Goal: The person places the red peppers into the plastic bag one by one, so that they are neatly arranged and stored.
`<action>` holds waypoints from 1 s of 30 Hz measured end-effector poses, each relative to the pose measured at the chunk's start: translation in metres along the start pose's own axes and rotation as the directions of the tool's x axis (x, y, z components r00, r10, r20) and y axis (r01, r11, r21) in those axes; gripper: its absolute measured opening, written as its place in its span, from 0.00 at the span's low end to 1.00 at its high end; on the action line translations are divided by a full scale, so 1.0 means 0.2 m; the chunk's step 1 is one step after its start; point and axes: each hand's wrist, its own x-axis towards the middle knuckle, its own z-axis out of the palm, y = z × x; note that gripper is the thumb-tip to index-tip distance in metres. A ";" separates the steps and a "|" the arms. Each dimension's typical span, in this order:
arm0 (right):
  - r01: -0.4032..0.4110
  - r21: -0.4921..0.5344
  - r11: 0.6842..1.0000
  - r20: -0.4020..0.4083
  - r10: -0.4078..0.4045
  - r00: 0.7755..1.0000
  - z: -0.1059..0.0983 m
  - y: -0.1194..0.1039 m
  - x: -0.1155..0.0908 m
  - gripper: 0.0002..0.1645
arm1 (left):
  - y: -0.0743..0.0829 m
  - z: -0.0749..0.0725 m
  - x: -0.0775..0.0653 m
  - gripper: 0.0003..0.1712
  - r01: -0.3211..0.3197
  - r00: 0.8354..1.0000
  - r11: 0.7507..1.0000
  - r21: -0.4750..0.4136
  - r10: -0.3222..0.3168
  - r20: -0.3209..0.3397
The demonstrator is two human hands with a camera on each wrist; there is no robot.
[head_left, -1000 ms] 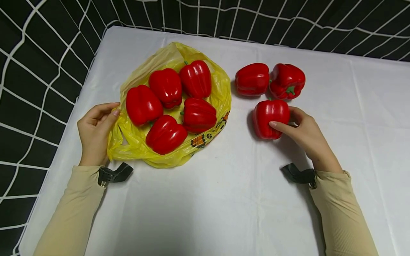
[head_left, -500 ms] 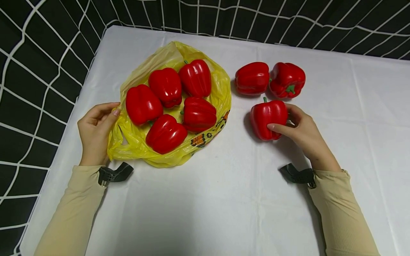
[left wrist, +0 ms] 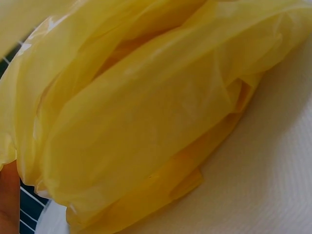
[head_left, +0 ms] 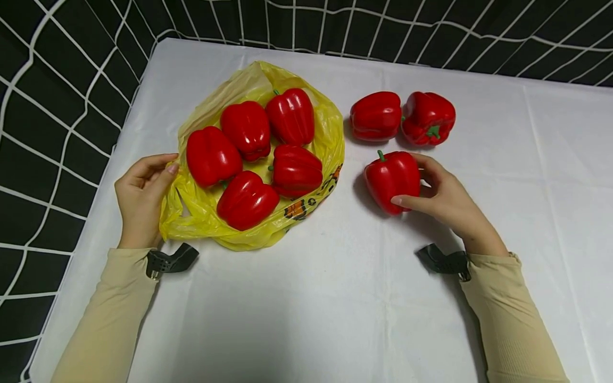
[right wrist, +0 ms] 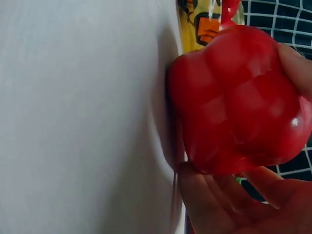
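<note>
My left hand (head_left: 146, 194) pinches the left rim of a yellow plastic bag (head_left: 249, 242) between thumb and fingers. Several red bell peppers (head_left: 249, 201) lie inside the spread-open bag. To the right of it, my right hand (head_left: 445, 199) grips another red bell pepper (head_left: 391, 181) between thumb and fingers, its green stem tilted toward the far left. The right wrist view shows this pepper's lobed bottom (right wrist: 234, 102) close up, at or just above the cloth; I cannot tell if it touches. Yellow film (left wrist: 136, 122) fills most of the left wrist view and hides the peppers there.
Two more red peppers lie beyond my right hand, one on its side (head_left: 375, 117) and one with its stem toward me (head_left: 428, 119). A white cloth (head_left: 306, 314) covers the table. Black panels with white netting (head_left: 364, 26) border the far and left sides.
My right hand has shifted slightly left and toward me with its pepper, drawing it away from the other two and tilting its stem leftward. The left hand and bag look unchanged.
</note>
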 end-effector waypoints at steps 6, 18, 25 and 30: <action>0.016 -0.005 1.000 0.025 -0.016 1.000 0.02 0.00 0.00 0.46 | 0.00 0.00 0.00 0.07 0.000 1.000 1.000 0.002 0.000 0.001; -0.032 -0.049 0.998 0.057 0.035 0.998 0.04 -0.01 0.00 0.44 | 0.01 0.00 0.00 0.07 0.002 1.000 1.000 0.010 -0.002 -0.004; -0.032 -0.043 0.999 0.055 0.035 0.998 0.04 -0.01 0.00 0.44 | 0.00 0.00 0.00 0.08 0.004 1.000 1.000 -0.003 -0.004 -0.008; -0.027 -0.028 0.999 0.036 0.028 0.999 0.05 0.00 0.00 0.45 | 0.00 0.00 0.00 0.08 0.008 1.000 1.000 -0.026 -0.008 -0.001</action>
